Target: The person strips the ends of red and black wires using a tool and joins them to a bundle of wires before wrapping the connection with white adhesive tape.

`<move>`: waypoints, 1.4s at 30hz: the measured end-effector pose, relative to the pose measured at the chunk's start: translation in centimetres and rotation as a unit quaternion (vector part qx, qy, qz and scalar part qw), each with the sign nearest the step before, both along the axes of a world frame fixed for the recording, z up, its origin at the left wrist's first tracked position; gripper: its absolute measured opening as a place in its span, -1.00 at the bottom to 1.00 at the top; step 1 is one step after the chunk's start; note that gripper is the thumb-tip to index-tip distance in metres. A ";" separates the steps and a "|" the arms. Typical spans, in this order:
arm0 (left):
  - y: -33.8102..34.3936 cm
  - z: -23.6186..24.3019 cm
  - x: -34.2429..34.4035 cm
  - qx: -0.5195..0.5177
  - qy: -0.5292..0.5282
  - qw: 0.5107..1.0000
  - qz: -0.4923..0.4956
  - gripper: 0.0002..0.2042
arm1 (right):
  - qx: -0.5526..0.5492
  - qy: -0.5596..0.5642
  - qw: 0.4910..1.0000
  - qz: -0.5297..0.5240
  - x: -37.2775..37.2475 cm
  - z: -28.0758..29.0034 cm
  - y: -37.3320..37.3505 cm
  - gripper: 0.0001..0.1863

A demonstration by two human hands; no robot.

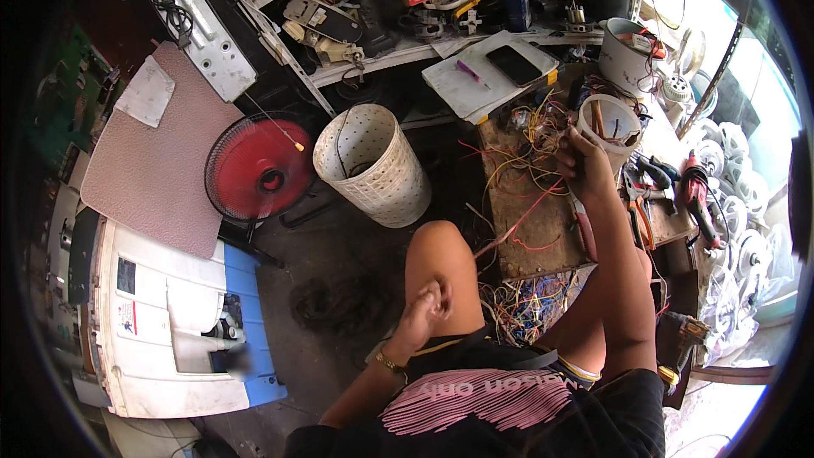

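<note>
At the right of the head view: one wooden bench [538, 259], bare board scuffed, bearing a loose spread of yellow and red wires [534, 148]. One right hand [581, 161], reaching over the bench at the wires' edge, just beside a translucent white cup [619, 153] with brown strips inside; fingers bent, exact grasp hidden, so whether they pinch a wire or the cup cannot be told. One left hand [420, 315], above the person's left thigh [441, 267]; fingers curled toward the thumb, blurred, contents if any indeterminable. Near the right forearm: orange-handled pliers [649, 229] and a red-handled tool [585, 233]. Behind the wires: a white folder [443, 89] carrying a purple pen [469, 72] and a dark phone [513, 65]. Left of the bench: a perforated white bin [386, 182], upright; beside it, a red fan [246, 170].
</note>
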State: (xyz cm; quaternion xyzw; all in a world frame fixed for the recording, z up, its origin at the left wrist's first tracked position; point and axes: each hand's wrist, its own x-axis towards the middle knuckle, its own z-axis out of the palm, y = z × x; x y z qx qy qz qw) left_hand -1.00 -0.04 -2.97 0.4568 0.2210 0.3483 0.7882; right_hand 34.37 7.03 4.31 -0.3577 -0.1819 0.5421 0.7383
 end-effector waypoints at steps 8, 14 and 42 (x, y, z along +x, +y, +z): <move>6.4 4.6 3.0 -0.147 -0.320 0.929 0.117 -0.72 | 0.028 0.211 0.976 0.050 -3.6 -1.5 -3.9 -0.80; 5.8 6.5 3.0 0.088 -0.052 0.974 0.201 -0.71 | 0.026 0.236 0.965 0.115 -7.0 1.3 -4.9 -0.77; 3.4 9.8 4.5 0.409 0.363 0.808 0.221 -0.91 | 0.111 -0.113 0.978 0.139 -15.4 -3.0 -6.4 -0.71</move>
